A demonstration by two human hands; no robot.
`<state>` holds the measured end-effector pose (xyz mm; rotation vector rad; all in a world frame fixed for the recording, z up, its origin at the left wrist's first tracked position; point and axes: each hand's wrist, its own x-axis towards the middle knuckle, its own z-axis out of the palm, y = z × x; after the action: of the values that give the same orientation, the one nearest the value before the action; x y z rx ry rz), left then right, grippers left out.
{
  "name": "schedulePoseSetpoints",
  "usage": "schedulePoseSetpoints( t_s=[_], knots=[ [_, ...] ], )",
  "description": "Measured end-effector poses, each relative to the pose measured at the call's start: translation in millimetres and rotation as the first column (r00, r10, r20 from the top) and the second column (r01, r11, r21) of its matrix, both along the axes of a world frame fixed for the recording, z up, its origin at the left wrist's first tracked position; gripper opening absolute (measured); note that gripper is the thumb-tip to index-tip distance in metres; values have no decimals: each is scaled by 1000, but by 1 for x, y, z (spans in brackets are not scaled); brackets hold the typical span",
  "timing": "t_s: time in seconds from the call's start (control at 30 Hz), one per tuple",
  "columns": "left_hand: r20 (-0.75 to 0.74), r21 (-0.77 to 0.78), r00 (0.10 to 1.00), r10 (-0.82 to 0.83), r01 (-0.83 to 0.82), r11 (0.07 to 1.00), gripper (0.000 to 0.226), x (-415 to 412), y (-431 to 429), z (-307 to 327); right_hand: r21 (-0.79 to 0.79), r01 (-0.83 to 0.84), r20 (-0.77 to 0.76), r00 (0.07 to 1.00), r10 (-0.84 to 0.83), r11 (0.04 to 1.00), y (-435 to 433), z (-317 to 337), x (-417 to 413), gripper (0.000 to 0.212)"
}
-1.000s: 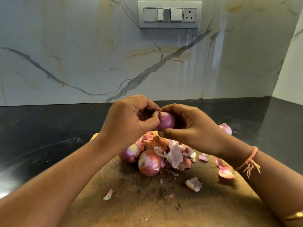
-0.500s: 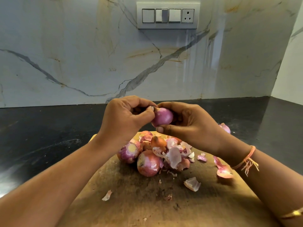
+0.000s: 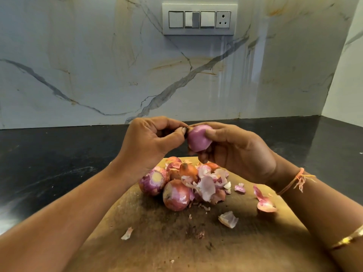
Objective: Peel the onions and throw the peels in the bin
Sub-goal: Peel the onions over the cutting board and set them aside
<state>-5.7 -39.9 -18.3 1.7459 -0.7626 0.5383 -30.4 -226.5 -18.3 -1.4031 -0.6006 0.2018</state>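
We note the onion [image 3: 197, 141], held above the board [image 3: 176, 248], now shows more bare purple side than a second ago; right hand [image 3: 239, 154] grip clamped round it, left hand [image 3: 149, 142] grip pinching its tip, so we judge this one nearly peeled.

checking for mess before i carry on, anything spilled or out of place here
Loose peels lie scattered across the wooden board around the onion pile, not yet binned. Nothing looks damaged.
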Motion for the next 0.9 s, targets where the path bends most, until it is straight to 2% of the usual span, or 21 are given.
schedulePoseSetpoints(
  t_s=[0.17, 0.47, 0.63, 0.73, 0.8, 0.9],
  knots=[
    [9, 18, 999, -35, 35, 999, 17, -2, -1, -2, 109, -43, -168, 984, 61, 993, 2, 0, 0, 38],
    [139, 137, 989, -57, 38, 990, 11, -5, -3, -2, 161, -76, -297, 947, 122, 984, 3, 3, -2, 40],
    [58, 80, 990, 127, -131, 988, 8, -4, -4, -4, 132, 35, -228, 974, -4, 991, 3, 2, 2, 40],
    [22, 82, 979, 203, -205, 975, 17, -2, -6, -6, 143, 87, -195, 979, -59, 986, 4, 0, 4, 46],
    [8, 92, 979, 203, -203, 975, 16, -3, -7, -6, 59, 119, -125, 986, -110, 991, 6, 0, 2, 43],
    [36, 120, 986, 162, -165, 979, 16, -5, -8, -6, -79, 245, 27, 970, -244, 966, 10, -2, 1, 29]
  ],
)
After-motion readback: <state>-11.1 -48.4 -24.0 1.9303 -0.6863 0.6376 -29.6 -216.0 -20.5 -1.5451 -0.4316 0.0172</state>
